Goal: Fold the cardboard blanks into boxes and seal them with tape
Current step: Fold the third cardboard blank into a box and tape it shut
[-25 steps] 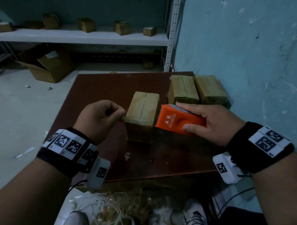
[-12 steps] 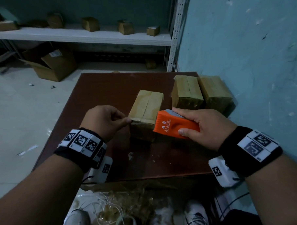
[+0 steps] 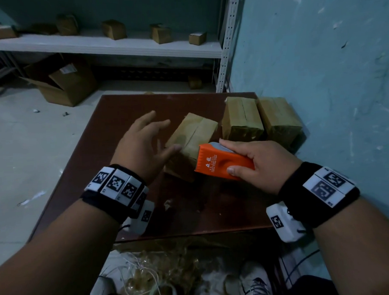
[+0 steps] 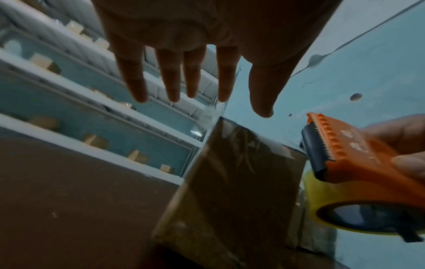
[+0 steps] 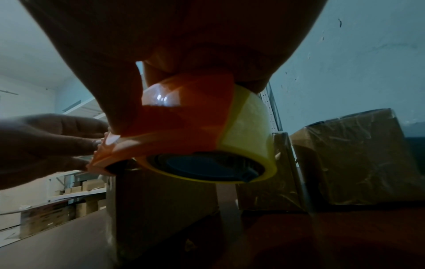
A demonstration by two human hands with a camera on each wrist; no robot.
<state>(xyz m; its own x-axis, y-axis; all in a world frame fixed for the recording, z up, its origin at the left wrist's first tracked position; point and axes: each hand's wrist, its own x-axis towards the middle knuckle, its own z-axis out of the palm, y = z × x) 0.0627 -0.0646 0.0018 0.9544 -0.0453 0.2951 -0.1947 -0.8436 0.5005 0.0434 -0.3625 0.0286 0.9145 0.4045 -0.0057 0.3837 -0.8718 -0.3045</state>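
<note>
A small taped cardboard box (image 3: 192, 134) (image 4: 232, 182) (image 5: 161, 209) stands in the middle of the brown table (image 3: 121, 119). My left hand (image 3: 144, 142) (image 4: 184, 72) hovers over its left side with fingers spread and straight, holding nothing. My right hand (image 3: 256, 162) grips an orange tape dispenser (image 3: 221, 164) (image 4: 352, 163) (image 5: 184, 118) at the box's right near corner. Its yellow-edged tape roll (image 5: 248, 123) (image 4: 322, 209) shows under the orange shell. The serrated blade (image 4: 322, 138) points toward the box's top.
Two more taped boxes (image 3: 241, 118) (image 3: 279, 119) stand against the blue wall (image 3: 319, 75) at the table's far right. A white shelf (image 3: 95, 43) with several small boxes runs behind. An open carton (image 3: 63, 84) lies on the floor. Tape scraps (image 3: 161, 271) lie by my feet.
My left hand let go of its pinch at the box's near left corner and opened, lifting forward over the box. The dispenser stayed at the box's right corner.
</note>
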